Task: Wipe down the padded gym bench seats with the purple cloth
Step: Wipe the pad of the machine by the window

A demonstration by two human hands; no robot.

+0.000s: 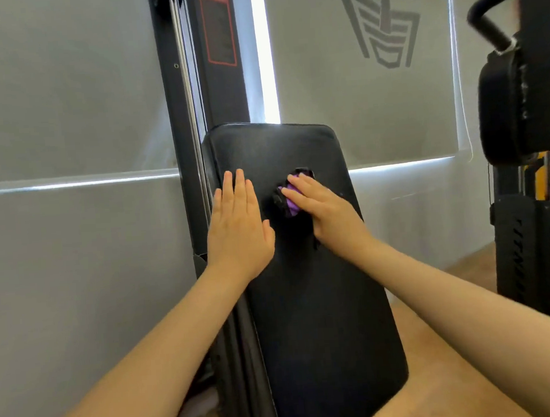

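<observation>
A long black padded bench pad [313, 303] runs up the middle of the view, tilted toward the window. My left hand [239, 224] lies flat on its upper left part, fingers straight and together. My right hand [322, 211] presses a bunched purple cloth [291, 204] against the pad's upper middle. The fingers lie over the cloth, so only a small purple patch shows past the fingertips, with dark folds around it.
A black machine upright [193, 83] with steel guide rods stands just left of the pad. Grey window blinds [66, 125] fill the background. At the right stands another black machine [530, 158] with a padded roller and a curved handle. Wooden floor [441, 375] shows below right.
</observation>
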